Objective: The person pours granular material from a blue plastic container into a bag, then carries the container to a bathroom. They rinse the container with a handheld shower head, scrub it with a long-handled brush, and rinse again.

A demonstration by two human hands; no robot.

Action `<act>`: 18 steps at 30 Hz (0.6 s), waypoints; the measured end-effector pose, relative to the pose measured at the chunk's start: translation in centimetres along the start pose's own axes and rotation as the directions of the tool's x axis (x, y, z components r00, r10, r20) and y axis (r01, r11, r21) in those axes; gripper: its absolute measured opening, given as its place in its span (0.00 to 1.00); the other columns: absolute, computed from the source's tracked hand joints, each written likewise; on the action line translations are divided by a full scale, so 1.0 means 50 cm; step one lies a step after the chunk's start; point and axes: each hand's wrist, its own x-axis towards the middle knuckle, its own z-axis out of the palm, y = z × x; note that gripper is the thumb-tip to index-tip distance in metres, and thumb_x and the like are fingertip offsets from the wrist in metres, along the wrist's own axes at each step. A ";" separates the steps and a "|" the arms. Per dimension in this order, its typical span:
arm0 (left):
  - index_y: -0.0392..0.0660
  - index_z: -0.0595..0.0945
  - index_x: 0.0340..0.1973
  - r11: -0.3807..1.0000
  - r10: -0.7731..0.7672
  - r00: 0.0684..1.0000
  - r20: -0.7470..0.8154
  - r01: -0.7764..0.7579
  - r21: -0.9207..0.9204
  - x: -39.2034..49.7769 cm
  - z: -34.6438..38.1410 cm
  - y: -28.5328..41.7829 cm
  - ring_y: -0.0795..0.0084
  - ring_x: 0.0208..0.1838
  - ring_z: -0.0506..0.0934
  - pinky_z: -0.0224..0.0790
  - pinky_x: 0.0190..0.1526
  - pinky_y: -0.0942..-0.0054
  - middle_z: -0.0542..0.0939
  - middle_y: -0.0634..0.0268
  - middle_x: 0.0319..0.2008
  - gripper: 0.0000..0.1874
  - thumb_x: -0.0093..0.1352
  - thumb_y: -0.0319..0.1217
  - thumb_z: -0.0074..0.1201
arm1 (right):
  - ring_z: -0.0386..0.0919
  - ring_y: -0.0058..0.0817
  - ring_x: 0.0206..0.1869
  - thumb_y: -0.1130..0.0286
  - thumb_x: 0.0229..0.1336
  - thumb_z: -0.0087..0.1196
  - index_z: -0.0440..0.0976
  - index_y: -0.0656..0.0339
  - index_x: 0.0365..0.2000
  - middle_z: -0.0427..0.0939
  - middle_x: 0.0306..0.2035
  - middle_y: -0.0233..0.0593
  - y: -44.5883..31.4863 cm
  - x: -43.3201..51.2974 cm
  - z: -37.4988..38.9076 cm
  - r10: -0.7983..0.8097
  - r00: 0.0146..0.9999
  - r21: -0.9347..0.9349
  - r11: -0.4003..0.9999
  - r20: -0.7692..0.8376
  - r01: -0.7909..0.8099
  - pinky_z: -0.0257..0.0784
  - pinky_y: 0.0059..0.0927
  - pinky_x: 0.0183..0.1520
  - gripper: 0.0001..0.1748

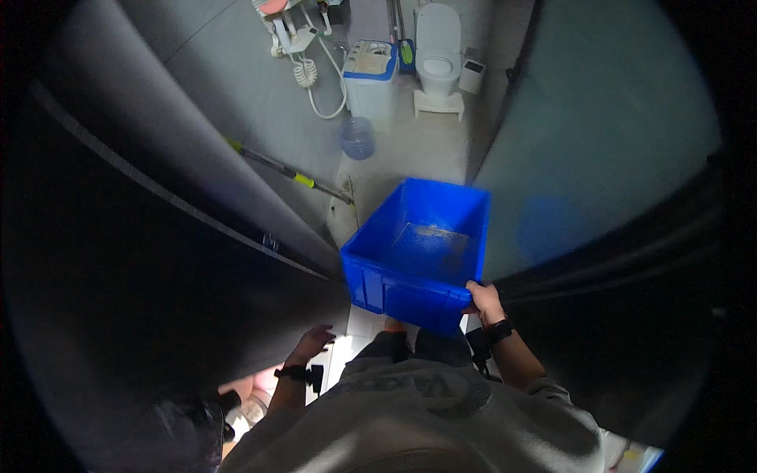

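A blue plastic crate point(437, 254) is tilted in front of my legs, its inside facing up and marked with pale dirt on the bottom. My right hand point(485, 300) grips the crate's near right corner, thumb over the rim. Off to the crate's lower left, my left hand point(314, 343) touches nothing, its fingers apart. A dark strap with a small device sits on each wrist.
Beyond the crate lie a blue-tinted basket point(357, 139), a small washing machine point(371, 83), a white toilet point(438, 65) with a footstool point(439, 105), and a bin point(471, 75). A pole point(284, 170) leans at left. Walls close in on both sides.
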 end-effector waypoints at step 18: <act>0.37 0.67 0.58 0.934 -0.006 0.969 -0.249 -0.083 -0.347 0.615 0.022 0.742 0.72 0.43 0.78 0.71 0.38 0.75 0.78 0.58 0.44 0.24 0.69 0.32 0.49 | 0.78 0.37 0.33 0.61 0.51 0.53 0.69 0.72 0.42 0.76 0.37 0.46 -0.729 0.782 0.187 -0.016 0.972 -0.300 0.950 0.235 0.089 0.79 0.35 0.24 0.24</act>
